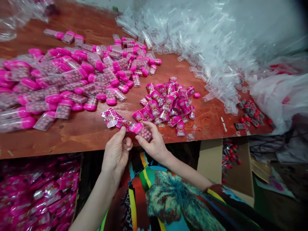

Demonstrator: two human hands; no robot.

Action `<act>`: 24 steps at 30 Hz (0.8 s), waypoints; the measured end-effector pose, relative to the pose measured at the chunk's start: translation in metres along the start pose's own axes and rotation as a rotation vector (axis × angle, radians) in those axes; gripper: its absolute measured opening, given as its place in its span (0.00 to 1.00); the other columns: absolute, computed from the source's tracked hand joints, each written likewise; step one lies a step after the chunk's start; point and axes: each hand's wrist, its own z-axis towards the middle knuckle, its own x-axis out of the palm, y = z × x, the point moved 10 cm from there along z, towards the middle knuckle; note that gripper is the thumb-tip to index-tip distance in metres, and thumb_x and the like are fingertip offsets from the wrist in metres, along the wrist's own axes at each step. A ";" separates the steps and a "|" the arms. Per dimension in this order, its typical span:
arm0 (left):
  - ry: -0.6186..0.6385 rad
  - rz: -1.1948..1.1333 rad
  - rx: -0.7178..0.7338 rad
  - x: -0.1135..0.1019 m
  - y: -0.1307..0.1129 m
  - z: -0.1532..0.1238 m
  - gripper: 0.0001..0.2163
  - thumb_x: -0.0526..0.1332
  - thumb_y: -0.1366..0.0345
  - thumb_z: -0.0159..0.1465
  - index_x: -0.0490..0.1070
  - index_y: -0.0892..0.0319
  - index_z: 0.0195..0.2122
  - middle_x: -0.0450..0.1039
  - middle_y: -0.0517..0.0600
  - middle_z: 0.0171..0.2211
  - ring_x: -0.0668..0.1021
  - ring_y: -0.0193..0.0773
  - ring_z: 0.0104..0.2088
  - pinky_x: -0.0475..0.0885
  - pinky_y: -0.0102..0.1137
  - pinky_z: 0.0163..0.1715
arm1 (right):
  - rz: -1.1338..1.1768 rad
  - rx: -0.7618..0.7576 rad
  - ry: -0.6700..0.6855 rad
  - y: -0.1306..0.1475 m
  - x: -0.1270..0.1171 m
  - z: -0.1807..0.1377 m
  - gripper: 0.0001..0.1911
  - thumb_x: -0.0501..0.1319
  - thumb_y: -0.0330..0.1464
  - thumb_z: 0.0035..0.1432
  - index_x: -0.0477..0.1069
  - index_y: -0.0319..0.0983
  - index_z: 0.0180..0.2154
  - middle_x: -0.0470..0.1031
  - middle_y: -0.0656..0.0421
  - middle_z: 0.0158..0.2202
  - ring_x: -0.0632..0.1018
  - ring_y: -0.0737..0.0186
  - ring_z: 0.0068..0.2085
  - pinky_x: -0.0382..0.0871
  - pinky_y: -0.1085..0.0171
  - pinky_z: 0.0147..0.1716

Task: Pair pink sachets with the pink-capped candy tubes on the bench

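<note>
My right hand (155, 144) grips a small clear candy container (145, 132) filled with pink balls, its pink cap pointing left. My left hand (117, 149) is closed, thumb and forefinger pinched at the edge of a printed pink wrapper (125, 124) that reaches to the capped end of the container. More loose printed wrappers (109, 116) lie just beyond my left fingertips. Past my right hand sits a pile of wrapped containers (166, 102) in printed pink sleeves. Unwrapped filled containers with pink caps (74, 75) spread over the table's left side.
Empty clear tubes (183, 32) heap across the back right of the brown table (79, 142). Red-capped containers (251, 112) lie at the right edge, near a plastic bag (284, 93). Below the table are a cardboard box (238, 179) and a mass of pink packets (40, 192).
</note>
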 end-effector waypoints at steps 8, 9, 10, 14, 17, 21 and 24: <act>0.183 -0.030 -0.081 0.023 0.005 -0.010 0.33 0.96 0.44 0.46 0.76 0.58 0.29 0.66 0.38 0.17 0.65 0.26 0.16 0.61 0.24 0.18 | -0.248 -0.198 0.074 0.010 0.013 -0.009 0.35 0.73 0.45 0.78 0.71 0.41 0.77 0.87 0.42 0.69 0.91 0.41 0.62 0.90 0.45 0.64; 0.203 -0.020 -0.097 0.025 0.006 -0.012 0.34 0.96 0.43 0.45 0.77 0.59 0.29 0.65 0.38 0.17 0.63 0.25 0.16 0.60 0.23 0.18 | -0.270 -0.223 0.080 0.011 0.014 -0.009 0.34 0.72 0.45 0.79 0.72 0.42 0.77 0.87 0.42 0.69 0.91 0.40 0.63 0.90 0.44 0.65; 0.218 -0.013 -0.109 0.027 0.007 -0.013 0.34 0.96 0.42 0.46 0.78 0.59 0.30 0.65 0.37 0.17 0.61 0.24 0.16 0.58 0.23 0.18 | -0.287 -0.238 0.085 0.013 0.015 -0.009 0.33 0.71 0.46 0.79 0.72 0.43 0.77 0.87 0.42 0.68 0.90 0.39 0.64 0.90 0.43 0.65; 0.257 0.001 -0.131 0.029 0.011 -0.014 0.33 0.94 0.41 0.51 0.77 0.58 0.31 0.62 0.36 0.16 0.58 0.23 0.15 0.56 0.22 0.18 | -0.171 -0.128 0.116 0.009 0.016 -0.006 0.34 0.73 0.48 0.79 0.71 0.45 0.77 0.87 0.45 0.64 0.90 0.40 0.62 0.89 0.42 0.64; 0.259 0.013 -0.109 0.025 0.010 -0.010 0.32 0.93 0.41 0.54 0.77 0.58 0.31 0.62 0.37 0.15 0.60 0.24 0.15 0.58 0.22 0.19 | 0.219 0.084 0.270 -0.004 0.027 -0.007 0.40 0.72 0.50 0.81 0.61 0.46 0.82 0.85 0.54 0.52 0.88 0.53 0.44 0.90 0.52 0.48; 0.262 0.047 -0.084 0.023 0.007 -0.007 0.32 0.92 0.39 0.54 0.77 0.58 0.31 0.63 0.39 0.14 0.64 0.28 0.16 0.62 0.24 0.20 | 0.668 0.304 0.516 -0.010 0.048 -0.021 0.45 0.69 0.54 0.84 0.51 0.49 0.85 0.76 0.68 0.37 0.68 0.67 0.24 0.71 0.66 0.28; 0.257 0.093 -0.089 0.024 0.010 -0.008 0.33 0.92 0.37 0.54 0.78 0.58 0.30 0.63 0.39 0.13 0.61 0.26 0.15 0.58 0.24 0.20 | 0.727 0.364 0.534 -0.017 0.052 -0.026 0.46 0.70 0.55 0.81 0.53 0.52 0.86 0.76 0.67 0.37 0.64 0.67 0.24 0.69 0.66 0.26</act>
